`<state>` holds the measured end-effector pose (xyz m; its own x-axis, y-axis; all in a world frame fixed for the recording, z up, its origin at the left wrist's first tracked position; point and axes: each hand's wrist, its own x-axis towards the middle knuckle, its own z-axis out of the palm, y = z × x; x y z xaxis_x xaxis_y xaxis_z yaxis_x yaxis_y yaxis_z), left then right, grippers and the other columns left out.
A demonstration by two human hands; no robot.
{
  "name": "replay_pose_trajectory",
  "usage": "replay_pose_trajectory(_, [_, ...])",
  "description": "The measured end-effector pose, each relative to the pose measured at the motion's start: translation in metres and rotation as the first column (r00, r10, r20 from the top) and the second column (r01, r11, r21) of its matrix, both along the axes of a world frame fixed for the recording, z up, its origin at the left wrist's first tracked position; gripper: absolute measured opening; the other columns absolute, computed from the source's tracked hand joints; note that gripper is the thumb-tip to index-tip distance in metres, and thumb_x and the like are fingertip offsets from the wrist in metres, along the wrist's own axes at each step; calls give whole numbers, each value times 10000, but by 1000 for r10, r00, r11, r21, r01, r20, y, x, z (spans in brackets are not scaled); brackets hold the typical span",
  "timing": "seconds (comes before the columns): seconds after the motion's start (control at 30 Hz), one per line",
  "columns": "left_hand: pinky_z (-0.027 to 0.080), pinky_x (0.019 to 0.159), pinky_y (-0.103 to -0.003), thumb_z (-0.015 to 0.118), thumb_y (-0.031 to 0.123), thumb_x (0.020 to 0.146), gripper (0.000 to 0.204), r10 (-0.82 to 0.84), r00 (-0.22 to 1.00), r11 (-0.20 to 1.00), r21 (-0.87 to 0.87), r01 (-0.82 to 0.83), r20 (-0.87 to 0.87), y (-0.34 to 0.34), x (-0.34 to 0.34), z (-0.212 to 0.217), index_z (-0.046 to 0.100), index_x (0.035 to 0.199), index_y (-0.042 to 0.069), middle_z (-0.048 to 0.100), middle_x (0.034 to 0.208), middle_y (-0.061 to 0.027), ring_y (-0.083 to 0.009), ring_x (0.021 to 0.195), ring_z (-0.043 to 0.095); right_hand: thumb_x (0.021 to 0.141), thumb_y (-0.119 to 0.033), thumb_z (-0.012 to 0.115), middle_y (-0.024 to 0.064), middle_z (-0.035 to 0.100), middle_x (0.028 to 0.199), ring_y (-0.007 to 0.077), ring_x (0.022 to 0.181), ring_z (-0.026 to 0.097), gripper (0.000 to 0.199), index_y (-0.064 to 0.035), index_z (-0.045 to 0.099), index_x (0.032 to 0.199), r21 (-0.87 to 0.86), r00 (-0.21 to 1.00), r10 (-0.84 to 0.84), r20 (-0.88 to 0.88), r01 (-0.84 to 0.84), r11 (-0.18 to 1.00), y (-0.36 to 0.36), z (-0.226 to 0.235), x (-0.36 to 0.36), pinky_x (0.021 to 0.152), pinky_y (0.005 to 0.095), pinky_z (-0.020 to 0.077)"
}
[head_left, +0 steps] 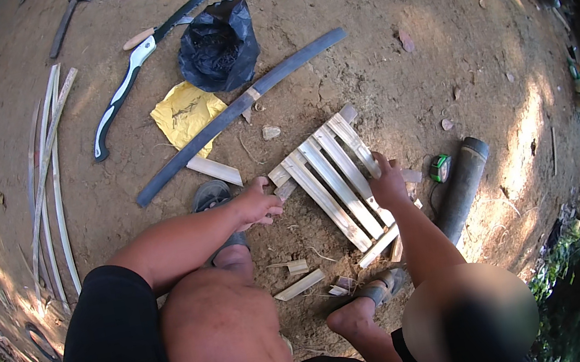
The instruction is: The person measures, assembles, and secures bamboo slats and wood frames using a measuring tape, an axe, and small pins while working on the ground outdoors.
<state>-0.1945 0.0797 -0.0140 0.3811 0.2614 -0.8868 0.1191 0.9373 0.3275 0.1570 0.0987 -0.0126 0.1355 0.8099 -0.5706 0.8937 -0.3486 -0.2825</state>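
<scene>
A small slatted wooden frame [332, 177], of several pale slats laid side by side across crosspieces, lies on the dirt between my feet. My right hand [387, 183] is closed on its right edge, at the outer slat. By the left end of the crosspiece my left hand [259, 202] has its fingers curled; whether anything small is between them is hidden. A loose pale strip [377, 246] lies at the frame's near end. Offcuts of wood [300, 284] are scattered closer to me.
Beyond the frame lie a long dark strip [220, 135], yellow paper [185, 114] with nails, a black plastic bag [218, 46] and a handsaw [127, 93]. Long thin strips [45, 177] lie left, a hammer [69, 22] farther off. A tape measure [440, 167] and dark cylinder [464, 189] lie right.
</scene>
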Motion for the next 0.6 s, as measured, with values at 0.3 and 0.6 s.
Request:
replay_pose_trajectory(0.3, [462,1074,-575,709,136,960,891,102,994,995,15,-103,28,-6,0,-2,119,1621,43,553,1426,-186,-312,1312,561,830,-57,627,285,542,1363,471,1253,546,675,-108,460,1482,102,993,19,-114,-7,995,-20,-14,11,1084,489,460])
replay_pose_trajectory(0.6, [526,973,-419,786,263,870,640,-251,759,592,525,611,-600,-2,-1,-20,486,1368,-6,594,1305,-236,-360,1200,624,861,-14,537,143,671,1027,254,837,649,568,-34,460,1423,-11,789,-439,-430,482,876,-67,7,17,723,376,526])
